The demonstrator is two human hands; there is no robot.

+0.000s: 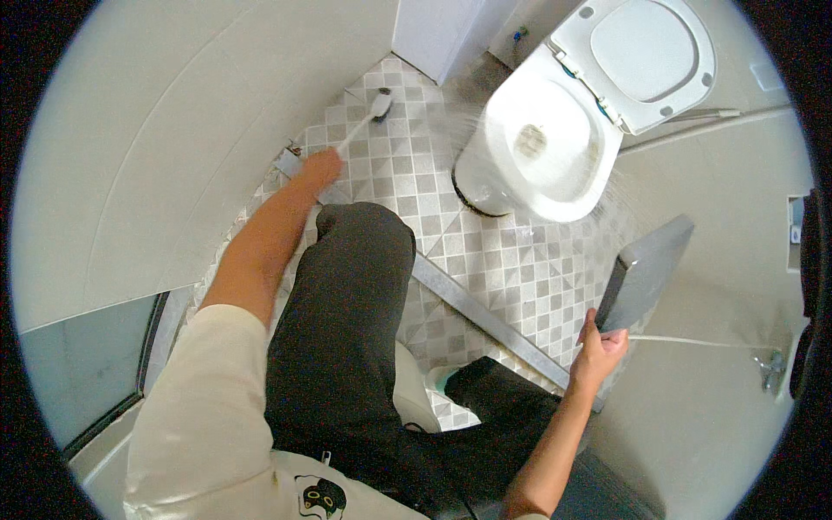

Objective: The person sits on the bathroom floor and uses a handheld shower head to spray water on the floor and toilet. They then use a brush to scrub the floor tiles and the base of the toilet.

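In my left hand [321, 170] is the thin white handle of a scrub brush [381, 106]. Its head, with dark bristles, is down at the tiled floor near the left wall. My right hand [599, 354] is closed around the end of a white hose [689, 340] that runs to a tap [771, 372] on the right wall. The fingers hide the hose end. Just beyond that hand is a flat grey metal box [653, 276]; whether they touch I cannot tell. Ahead stands a white toilet [513, 136], lid and seat raised. Blurred streaks, apparently water, surround its bowl.
A low metal sill [487, 318] crosses the checkered tile floor [422, 169] beside my knee. Pale walls [175, 130] close in on both sides. A dark-framed glass pane [97, 364] is at lower left. A pipe valve [519, 35] sits behind the toilet.
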